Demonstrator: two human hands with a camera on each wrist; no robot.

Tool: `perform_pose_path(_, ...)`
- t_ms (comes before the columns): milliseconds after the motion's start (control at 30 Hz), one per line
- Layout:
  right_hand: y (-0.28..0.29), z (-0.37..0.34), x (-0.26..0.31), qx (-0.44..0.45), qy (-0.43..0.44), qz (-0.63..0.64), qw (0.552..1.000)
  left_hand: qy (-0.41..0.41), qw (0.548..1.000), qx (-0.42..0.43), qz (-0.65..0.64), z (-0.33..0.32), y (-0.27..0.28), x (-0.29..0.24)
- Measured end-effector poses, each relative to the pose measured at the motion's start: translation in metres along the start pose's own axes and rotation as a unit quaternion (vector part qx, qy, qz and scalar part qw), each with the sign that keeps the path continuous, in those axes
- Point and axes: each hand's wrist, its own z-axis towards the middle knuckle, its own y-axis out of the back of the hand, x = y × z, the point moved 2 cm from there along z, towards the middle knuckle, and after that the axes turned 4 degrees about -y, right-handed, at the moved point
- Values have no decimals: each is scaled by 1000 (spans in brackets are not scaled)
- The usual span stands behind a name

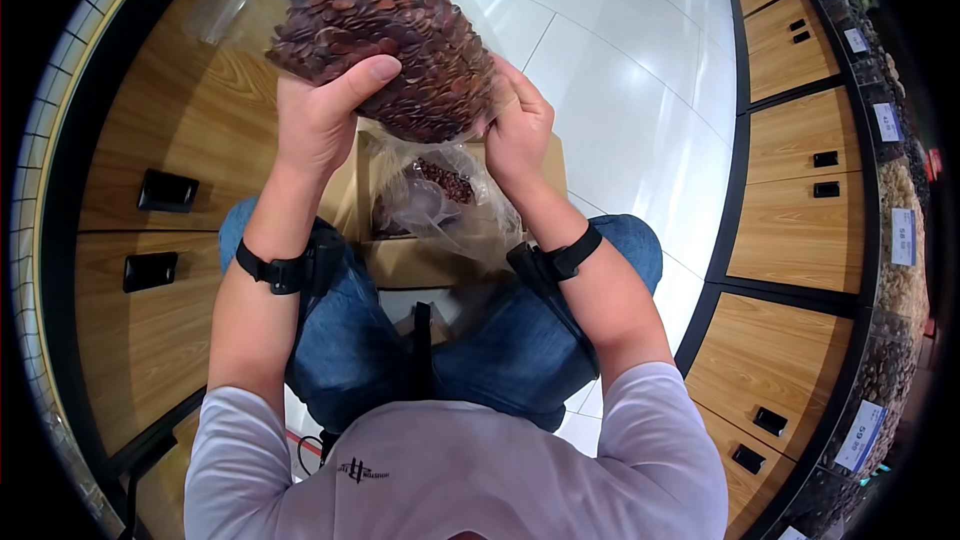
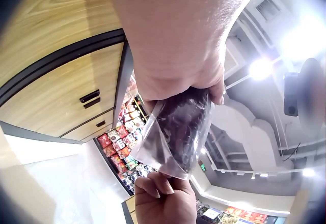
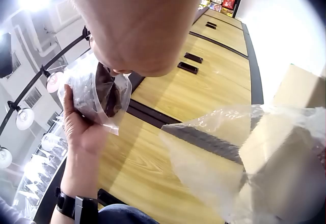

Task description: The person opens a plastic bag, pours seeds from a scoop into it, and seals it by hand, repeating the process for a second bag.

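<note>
Left hand and right hand both grasp a clear bag of flat, dark seeds, one at each side, raised above the cardboard box; in the head view the left thumb presses across its face. From the left wrist, the right fingers meet the bag's loose film. From the right wrist, the left palm supports the bag, apart from the box. It is probably weighty, limp and slippery, so cupping the filled body beats pinching film.

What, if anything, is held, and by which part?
A clear plastic bag of flat reddish-brown pieces: in the head view, the left hand grips its lower left side, the right hand its lower right edge.
</note>
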Motion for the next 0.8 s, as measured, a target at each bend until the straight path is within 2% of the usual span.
perform_pose_path(133,10,4,-15,15,-47,16,999,-10,999,-24,-19,3,4,2)
perform_pose_path(200,8,-1,-25,51,-198,-5,979,-11,999,-37,-24,4,6,2)
perform_pose_path(233,6,-3,-25,52,-199,-4,979,-11,998,-47,-33,5,7,3)
perform_pose_path(300,-5,-13,-31,187,-324,-105,921,-9,998,-52,-37,3,7,5)
perform_pose_path(333,-11,-17,-33,243,-322,-75,912,-5,998,-49,-43,2,5,6)
perform_pose_path(367,-15,-20,-33,242,-323,-74,912,-1,998,-45,-48,1,3,6)
perform_pose_path(433,-28,-27,-29,227,-377,103,892,2,999,-31,-32,0,1,6)
perform_pose_path(600,-22,-29,-44,227,-379,149,884,18,1000,-3,-20,-2,-6,5)
perform_pose_path(667,-20,-29,-43,281,-318,36,905,19,1000,10,-3,-3,-5,5)
perform_pose_path(700,-20,-29,-41,281,-319,36,905,20,999,24,14,-4,-5,5)
perform_pose_path(767,-20,-29,-33,266,-256,-54,928,22,1000,14,13,-5,-6,5)
perform_pose_path(800,-20,-29,-33,264,-256,-55,928,36,999,-3,-11,-6,-3,5)
